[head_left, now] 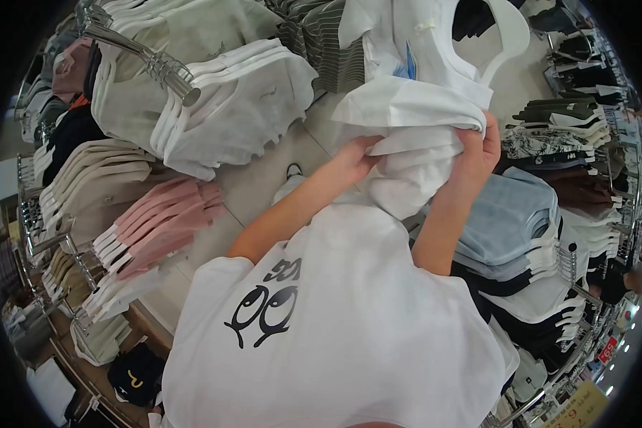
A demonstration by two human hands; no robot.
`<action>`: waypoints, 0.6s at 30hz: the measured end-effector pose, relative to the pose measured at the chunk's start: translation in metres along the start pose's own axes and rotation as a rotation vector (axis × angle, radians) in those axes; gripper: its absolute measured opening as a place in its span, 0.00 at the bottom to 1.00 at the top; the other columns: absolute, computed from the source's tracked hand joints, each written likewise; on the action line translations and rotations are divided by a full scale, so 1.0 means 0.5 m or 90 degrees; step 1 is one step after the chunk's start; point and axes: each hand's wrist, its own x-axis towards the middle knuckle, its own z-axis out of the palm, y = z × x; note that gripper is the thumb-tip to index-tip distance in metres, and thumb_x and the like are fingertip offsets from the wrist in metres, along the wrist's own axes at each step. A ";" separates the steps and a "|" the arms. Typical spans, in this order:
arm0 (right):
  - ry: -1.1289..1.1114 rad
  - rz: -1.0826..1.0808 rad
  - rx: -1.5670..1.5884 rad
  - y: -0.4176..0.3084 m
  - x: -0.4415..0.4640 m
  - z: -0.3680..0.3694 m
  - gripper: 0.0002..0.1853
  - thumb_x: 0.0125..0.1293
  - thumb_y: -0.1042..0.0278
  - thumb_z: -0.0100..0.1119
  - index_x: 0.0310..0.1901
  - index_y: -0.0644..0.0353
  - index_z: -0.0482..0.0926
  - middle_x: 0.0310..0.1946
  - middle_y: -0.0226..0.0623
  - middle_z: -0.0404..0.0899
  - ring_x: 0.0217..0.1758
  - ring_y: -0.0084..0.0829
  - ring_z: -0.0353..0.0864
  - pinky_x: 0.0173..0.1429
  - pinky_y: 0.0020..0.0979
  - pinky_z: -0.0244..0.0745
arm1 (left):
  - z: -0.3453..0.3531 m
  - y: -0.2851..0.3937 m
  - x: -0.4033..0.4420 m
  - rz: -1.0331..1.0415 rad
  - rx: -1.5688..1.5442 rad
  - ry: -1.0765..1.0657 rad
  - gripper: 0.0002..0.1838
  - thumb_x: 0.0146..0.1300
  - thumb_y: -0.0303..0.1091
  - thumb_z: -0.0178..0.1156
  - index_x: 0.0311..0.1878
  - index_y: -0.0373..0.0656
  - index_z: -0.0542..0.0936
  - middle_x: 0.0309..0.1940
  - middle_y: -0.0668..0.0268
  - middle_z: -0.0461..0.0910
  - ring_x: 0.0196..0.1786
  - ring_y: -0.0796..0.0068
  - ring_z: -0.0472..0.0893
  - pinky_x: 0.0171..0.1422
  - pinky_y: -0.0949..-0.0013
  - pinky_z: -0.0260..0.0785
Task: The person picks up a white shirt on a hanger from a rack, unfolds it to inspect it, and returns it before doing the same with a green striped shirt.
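Note:
A white shirt (406, 107) is bunched up in front of my chest, with a patch of blue print partly showing near its top. My left hand (360, 157) is closed on a fold at its lower left side. On the other side, my right hand (481, 146) pinches the fabric edge, its fingers curled around it. A white hanger (513, 39) shows beside the shirt at the top right; whether the shirt is on it I cannot tell.
At the left, metal racks hold white shirts (235, 100), pink shirts (167, 221) and beige shirts (96, 175). A chrome rail end (189, 93) juts out at upper left. Light blue shirts (506, 210) hang close on the right. A dark cap (139, 371) lies low at the left.

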 end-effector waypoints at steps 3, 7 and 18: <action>0.041 -0.017 -0.005 0.020 0.004 -0.014 0.04 0.61 0.82 0.59 0.37 0.64 0.80 0.36 0.29 0.82 0.40 0.18 0.77 0.50 0.21 0.70 | 0.007 0.016 -0.043 0.026 -0.023 -0.040 0.32 0.66 0.20 0.55 0.74 0.39 0.62 0.63 0.51 0.70 0.63 0.59 0.75 0.74 0.58 0.66; 0.124 -0.021 -0.053 0.052 0.019 -0.056 0.03 0.62 0.81 0.60 0.38 0.65 0.80 0.37 0.30 0.82 0.41 0.20 0.78 0.50 0.21 0.72 | 0.002 0.071 -0.128 0.098 -0.050 -0.144 0.33 0.63 0.17 0.52 0.73 0.44 0.66 0.64 0.56 0.72 0.67 0.61 0.73 0.76 0.57 0.62; 0.191 0.059 0.002 0.078 -0.009 -0.080 0.05 0.63 0.82 0.59 0.40 0.64 0.77 0.40 0.33 0.82 0.41 0.22 0.80 0.51 0.24 0.74 | -0.082 0.137 -0.285 0.190 -0.264 -0.293 0.21 0.48 0.24 0.58 0.49 0.49 0.75 0.58 0.58 0.76 0.65 0.57 0.75 0.75 0.52 0.65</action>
